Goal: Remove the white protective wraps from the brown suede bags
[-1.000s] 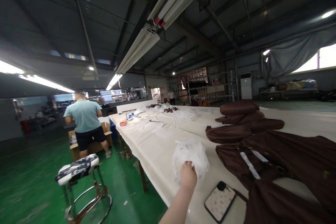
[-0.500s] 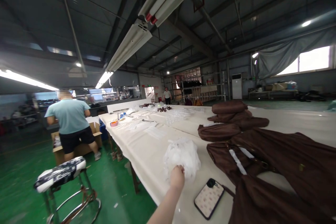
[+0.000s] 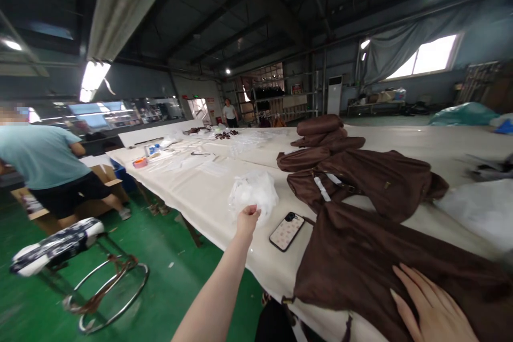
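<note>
My left hand (image 3: 248, 217) is closed in a pinch at the near edge of a crumpled bundle of whitish plastic (image 3: 256, 191) on the table. What lies between its fingertips is mostly hidden. At the lower right, my right hand (image 3: 435, 304) rests flat with fingers stretched on a large dark brown bag (image 3: 360, 256). A phone in a patterned case (image 3: 287, 231) lies between the plastic and that bag. Behind it, more brown bags (image 3: 372, 179) are spread out, some with white wrapping on their straps.
The long cloth-covered table (image 3: 180, 192) carries a roll of orange tape (image 3: 140, 162) and loose plastic farther off. A padded stool (image 3: 60, 246) stands left on the green floor. A co-worker in a light blue shirt (image 3: 40, 155) is beside a cardboard box (image 3: 108, 176); another person (image 3: 230, 112) stands far back.
My view has swung right and down. My right hand has come into view on the brown bag. My left hand remains at the plastic bundle.
</note>
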`<state>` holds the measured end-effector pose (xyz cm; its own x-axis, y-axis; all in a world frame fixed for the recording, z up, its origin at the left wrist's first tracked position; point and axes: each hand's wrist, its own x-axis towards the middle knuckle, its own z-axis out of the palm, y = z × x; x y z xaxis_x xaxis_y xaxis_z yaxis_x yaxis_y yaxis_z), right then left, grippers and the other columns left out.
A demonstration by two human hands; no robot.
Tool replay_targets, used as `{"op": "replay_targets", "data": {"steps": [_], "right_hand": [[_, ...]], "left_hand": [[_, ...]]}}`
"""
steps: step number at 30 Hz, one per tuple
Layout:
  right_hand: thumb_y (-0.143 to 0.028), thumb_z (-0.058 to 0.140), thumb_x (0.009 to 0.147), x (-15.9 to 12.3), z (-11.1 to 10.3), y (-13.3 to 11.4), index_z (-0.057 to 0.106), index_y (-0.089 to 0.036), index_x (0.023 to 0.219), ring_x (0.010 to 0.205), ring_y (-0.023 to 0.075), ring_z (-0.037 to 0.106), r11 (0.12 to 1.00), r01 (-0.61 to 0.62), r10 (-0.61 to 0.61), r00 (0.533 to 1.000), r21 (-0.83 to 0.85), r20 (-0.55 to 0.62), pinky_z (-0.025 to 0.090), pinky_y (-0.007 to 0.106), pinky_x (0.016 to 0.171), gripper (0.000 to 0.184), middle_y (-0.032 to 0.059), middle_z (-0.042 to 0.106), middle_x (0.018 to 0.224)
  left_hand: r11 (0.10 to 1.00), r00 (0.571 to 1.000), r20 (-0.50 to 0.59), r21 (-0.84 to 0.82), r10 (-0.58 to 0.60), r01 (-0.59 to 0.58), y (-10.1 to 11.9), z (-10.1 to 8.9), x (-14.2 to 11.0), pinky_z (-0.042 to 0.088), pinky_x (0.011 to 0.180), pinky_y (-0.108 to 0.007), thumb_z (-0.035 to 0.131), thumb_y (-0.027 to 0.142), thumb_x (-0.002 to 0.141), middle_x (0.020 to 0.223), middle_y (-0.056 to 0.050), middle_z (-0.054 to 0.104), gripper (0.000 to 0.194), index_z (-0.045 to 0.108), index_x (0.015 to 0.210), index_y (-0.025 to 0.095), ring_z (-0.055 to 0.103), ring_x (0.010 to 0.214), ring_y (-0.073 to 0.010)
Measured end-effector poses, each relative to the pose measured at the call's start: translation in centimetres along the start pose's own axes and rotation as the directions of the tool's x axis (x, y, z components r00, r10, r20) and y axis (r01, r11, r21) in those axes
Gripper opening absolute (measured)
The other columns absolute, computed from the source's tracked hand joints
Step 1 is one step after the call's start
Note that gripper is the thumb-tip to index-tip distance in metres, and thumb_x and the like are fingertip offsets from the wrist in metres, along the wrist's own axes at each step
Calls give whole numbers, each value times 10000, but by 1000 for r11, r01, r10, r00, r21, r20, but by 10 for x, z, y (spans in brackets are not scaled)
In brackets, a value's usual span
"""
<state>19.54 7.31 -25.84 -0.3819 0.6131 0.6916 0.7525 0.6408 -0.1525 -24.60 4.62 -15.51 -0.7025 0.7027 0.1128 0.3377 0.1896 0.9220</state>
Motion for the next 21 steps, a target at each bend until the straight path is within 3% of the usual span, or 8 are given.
{"op": "replay_targets", "data": {"steps": [3,5,8,11,14,18,19,21], "right_hand": [[-465,483,872,8,-25,-17,560,-183,1217,1179,286,529,991,-110,107,993,78,46,387,462,1036,452,115,590,1268],[-422,423,915,10,-41,-21,582,-194,1171,1159,246,543,948,-264,263,964,180,25,410,420,1024,378,103,603,1240],[-397,386,928,7,-61,-18,597,-203,1116,1058,218,599,820,-516,542,839,247,-48,451,372,960,342,90,647,1144],[-418,413,907,1,-75,-13,601,-201,1040,870,206,656,723,-660,673,740,203,5,490,331,811,316,75,696,987],[-458,480,868,-3,-79,-16,592,-210,881,714,205,658,731,-680,665,729,53,164,465,309,666,272,48,695,804],[-335,520,851,-11,-74,-32,541,-202,923,680,218,654,737,-646,676,695,-200,245,412,301,602,153,41,665,765],[-282,508,851,-14,-73,-35,525,-195,959,690,217,657,737,-633,676,695,-235,245,404,299,601,140,47,665,785],[-209,480,850,-18,-72,-41,501,-187,983,698,210,660,746,-608,665,704,-271,252,390,293,602,136,54,663,806]], "left_hand": [[993,982,187,-117,37,-16,13,26,-50,456,607,-213,615,374,798,721,-16,664,253,645,896,143,602,649,-116],[980,931,354,-197,90,-20,23,42,-89,437,581,-206,638,430,767,657,2,632,284,637,818,150,567,607,-108],[952,771,600,-305,213,-25,40,60,-137,430,598,-207,645,425,768,665,2,625,269,613,777,157,547,619,-107],[939,648,698,-333,305,-82,59,80,-163,436,628,-208,622,380,796,715,1,631,217,598,777,165,553,657,-109],[925,564,742,-361,362,-119,74,111,-176,450,654,-211,601,336,810,742,3,641,167,581,787,172,576,691,-114],[951,399,881,-304,255,63,73,160,-194,483,625,-229,585,303,808,748,-23,682,146,555,830,162,639,682,-132],[962,370,906,-257,207,90,68,170,-198,479,596,-226,589,298,803,725,-26,683,146,554,823,157,640,645,-130],[977,357,922,-193,149,89,56,184,-204,467,560,-216,592,278,794,690,-25,679,134,570,800,146,624,576,-115]]}}
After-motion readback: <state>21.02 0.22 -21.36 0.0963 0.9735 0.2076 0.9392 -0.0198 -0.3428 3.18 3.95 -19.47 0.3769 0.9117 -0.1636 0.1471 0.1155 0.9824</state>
